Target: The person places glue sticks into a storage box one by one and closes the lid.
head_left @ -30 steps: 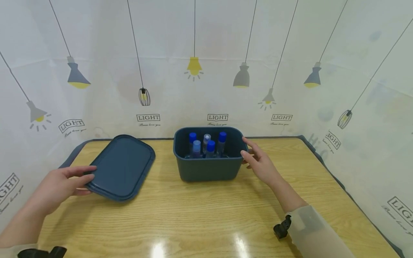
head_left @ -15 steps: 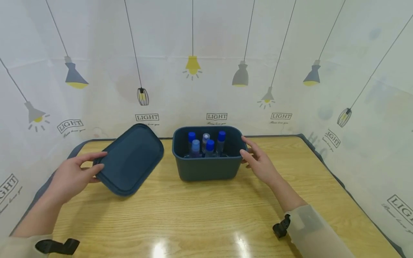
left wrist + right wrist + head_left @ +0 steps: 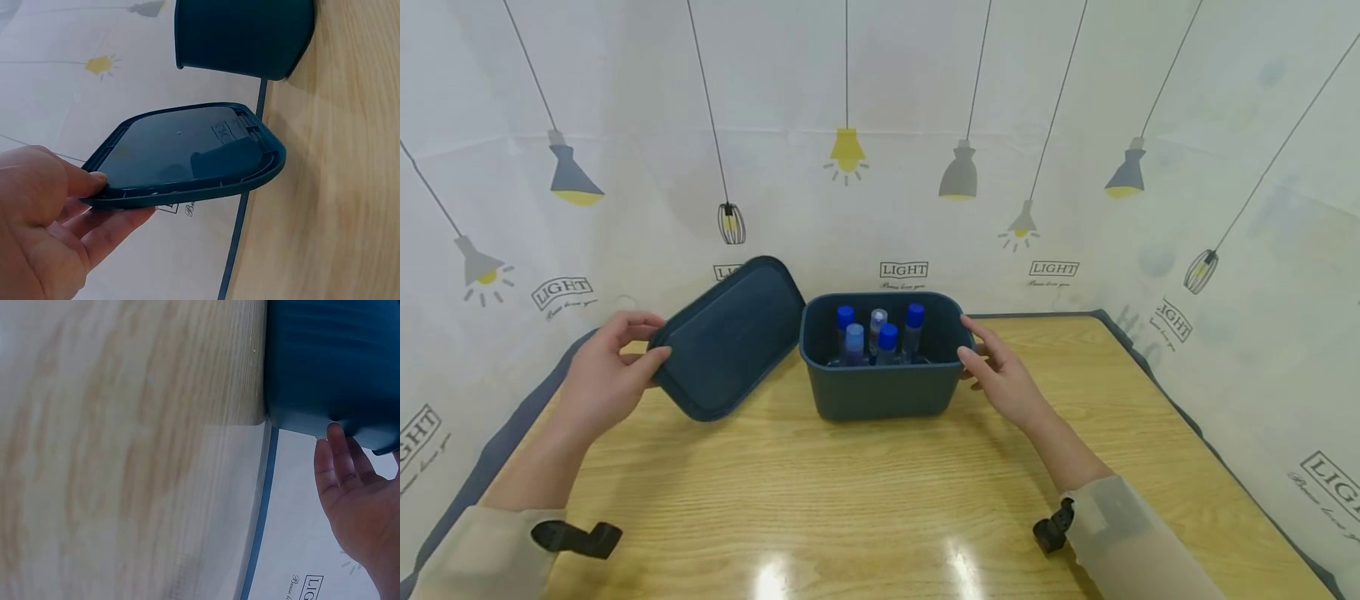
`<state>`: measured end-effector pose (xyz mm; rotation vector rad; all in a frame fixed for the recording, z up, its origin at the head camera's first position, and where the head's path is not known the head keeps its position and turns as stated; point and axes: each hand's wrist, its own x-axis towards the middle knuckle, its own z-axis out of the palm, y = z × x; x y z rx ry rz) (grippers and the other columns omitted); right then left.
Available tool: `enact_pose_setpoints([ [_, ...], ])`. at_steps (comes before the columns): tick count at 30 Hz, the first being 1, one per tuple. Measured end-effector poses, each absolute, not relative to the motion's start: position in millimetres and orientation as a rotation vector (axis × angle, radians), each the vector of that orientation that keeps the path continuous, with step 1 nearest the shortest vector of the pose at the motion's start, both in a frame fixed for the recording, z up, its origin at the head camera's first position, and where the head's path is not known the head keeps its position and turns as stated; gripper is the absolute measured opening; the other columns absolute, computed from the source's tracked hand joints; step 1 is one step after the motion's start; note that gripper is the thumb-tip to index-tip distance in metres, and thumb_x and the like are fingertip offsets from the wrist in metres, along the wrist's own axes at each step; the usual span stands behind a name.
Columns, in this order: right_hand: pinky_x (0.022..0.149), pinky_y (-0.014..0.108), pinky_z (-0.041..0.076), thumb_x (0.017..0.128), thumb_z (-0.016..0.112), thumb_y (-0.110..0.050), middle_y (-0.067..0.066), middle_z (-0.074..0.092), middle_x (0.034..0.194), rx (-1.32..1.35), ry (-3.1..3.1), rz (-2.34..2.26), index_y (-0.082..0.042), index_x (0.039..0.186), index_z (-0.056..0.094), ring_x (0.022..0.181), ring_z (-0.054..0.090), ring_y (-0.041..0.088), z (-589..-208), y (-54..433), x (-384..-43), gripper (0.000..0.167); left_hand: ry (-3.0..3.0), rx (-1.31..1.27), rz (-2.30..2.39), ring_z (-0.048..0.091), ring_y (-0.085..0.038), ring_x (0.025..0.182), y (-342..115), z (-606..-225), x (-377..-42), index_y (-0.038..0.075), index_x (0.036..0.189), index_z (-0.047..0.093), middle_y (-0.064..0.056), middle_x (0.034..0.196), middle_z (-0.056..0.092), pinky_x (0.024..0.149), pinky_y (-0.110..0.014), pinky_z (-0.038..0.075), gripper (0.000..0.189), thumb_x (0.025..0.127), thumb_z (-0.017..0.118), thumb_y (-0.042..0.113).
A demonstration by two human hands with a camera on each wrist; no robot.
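Note:
My left hand pinches a dark blue rectangular lid by its left edge, thumb on one face and fingers on the other. In the head view the lid is held tilted above the table, its far right edge close to the bin. The left wrist view shows its ribbed underside. A matching deep bin stands upright on the table, uncovered. Inside are several small clear bottles, most with blue caps. My right hand rests on the bin's right end, fingers fairly straight against its wall.
The wooden table runs up to a pale wall covering printed with hanging lamps. A dark strip edges the table at the back and sides. Black wrist mounts sit on both sleeves.
My left hand has raised the lid and moved it right and away, towards the bin, tilting it more steeply. The right hand and the bin have stayed in place.

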<state>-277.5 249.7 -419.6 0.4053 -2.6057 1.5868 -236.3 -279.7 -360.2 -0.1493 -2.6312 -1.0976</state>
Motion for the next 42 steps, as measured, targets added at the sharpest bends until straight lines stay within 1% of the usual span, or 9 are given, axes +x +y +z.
enact_pose_setpoints([
  [4, 0.094, 0.053, 0.06, 0.117, 0.054, -0.039, 0.023, 0.068, 0.133, 0.408, -2.604, 1.582, -0.034, 0.174, 0.035, 0.112, 0.074, 0.04, -420.0, 250.0, -277.5, 0.06, -2.594, -0.161, -1.098, 0.075, -0.055, 0.115, -269.9, -350.6, -243.5, 0.012, 0.157, 0.053, -0.03, 0.144, 0.063, 0.064, -0.02, 0.055, 0.046, 0.112, 0.064, 0.018],
  [8, 0.095, 0.054, 0.059, 0.117, 0.054, -0.039, 0.023, 0.068, 0.133, 0.407, -2.602, 1.583, -0.035, 0.174, 0.035, 0.113, 0.073, 0.042, -419.9, 250.1, -277.3, 0.06, -2.567, -0.156, -1.108, 0.073, -0.053, 0.122, -260.6, -342.9, -254.2, 0.013, 0.155, 0.059, -0.028, 0.147, 0.062, 0.067, -0.013, 0.052, 0.043, 0.112, 0.064, 0.019],
  [14, 0.095, 0.054, 0.06, 0.117, 0.053, -0.038, 0.024, 0.068, 0.133, 0.411, -2.597, 1.588, -0.034, 0.174, 0.035, 0.112, 0.073, 0.043, -420.6, 250.3, -278.2, 0.06, -2.501, -0.211, -1.146, 0.075, -0.049, 0.118, -243.1, -332.0, -272.9, 0.014, 0.151, 0.065, -0.024, 0.146, 0.065, 0.064, -0.015, 0.049, 0.039, 0.112, 0.065, 0.016],
  [22, 0.094, 0.055, 0.061, 0.117, 0.052, -0.037, 0.024, 0.068, 0.132, 0.426, -2.582, 1.594, -0.033, 0.174, 0.035, 0.114, 0.071, 0.049, -420.7, 249.5, -278.3, 0.059, -2.456, -0.249, -1.29, 0.072, -0.043, 0.126, -211.3, -311.9, -293.8, 0.016, 0.147, 0.068, -0.018, 0.15, 0.065, 0.058, -0.025, 0.046, 0.035, 0.112, 0.063, 0.015],
  [25, 0.093, 0.054, 0.061, 0.117, 0.052, -0.037, 0.024, 0.068, 0.131, 0.428, -2.583, 1.59, -0.032, 0.174, 0.035, 0.112, 0.072, 0.046, -420.7, 249.2, -278.1, 0.059, -2.437, -0.27, -1.327, 0.071, -0.042, 0.13, -198.8, -307.5, -302.4, 0.015, 0.145, 0.07, -0.016, 0.151, 0.065, 0.063, -0.022, 0.047, 0.034, 0.112, 0.063, 0.013],
  [32, 0.092, 0.051, 0.061, 0.117, 0.053, -0.037, 0.023, 0.068, 0.13, 0.426, -2.586, 1.588, -0.033, 0.174, 0.034, 0.11, 0.073, 0.042, -422.1, 249.2, -277.6, 0.06, -2.367, -0.373, -1.39, 0.072, -0.037, 0.129, -174.0, -305.2, -320.1, 0.011, 0.139, 0.074, -0.016, 0.145, 0.067, 0.058, -0.021, 0.041, 0.03, 0.111, 0.063, 0.007],
  [37, 0.092, 0.05, 0.061, 0.117, 0.053, -0.037, 0.023, 0.068, 0.129, 0.419, -2.583, 1.596, -0.034, 0.174, 0.034, 0.11, 0.073, 0.041, -422.4, 249.1, -276.9, 0.06, -2.307, -0.435, -1.433, 0.067, -0.033, 0.141, -160.5, -304.7, -328.3, 0.009, 0.134, 0.076, -0.015, 0.14, 0.068, 0.07, -0.016, 0.047, 0.027, 0.111, 0.064, 0.004],
  [40, 0.092, 0.05, 0.061, 0.117, 0.053, -0.039, 0.022, 0.069, 0.129, 0.413, -2.584, 1.593, -0.035, 0.174, 0.035, 0.109, 0.073, 0.04, -422.6, 248.7, -277.3, 0.059, -2.274, -0.472, -1.452, 0.067, -0.031, 0.141, -154.3, -304.4, -331.3, 0.009, 0.132, 0.077, -0.013, 0.138, 0.069, 0.081, -0.013, 0.051, 0.027, 0.11, 0.064, 0.002],
  [42, 0.092, 0.05, 0.06, 0.117, 0.052, -0.04, 0.022, 0.069, 0.128, 0.413, -2.586, 1.593, -0.036, 0.174, 0.034, 0.109, 0.073, 0.039, -422.7, 248.9, -277.5, 0.059, -2.261, -0.489, -1.465, 0.067, -0.03, 0.141, -150.0, -303.9, -331.7, 0.008, 0.131, 0.078, -0.013, 0.138, 0.07, 0.081, -0.015, 0.051, 0.026, 0.11, 0.065, 0.002],
])
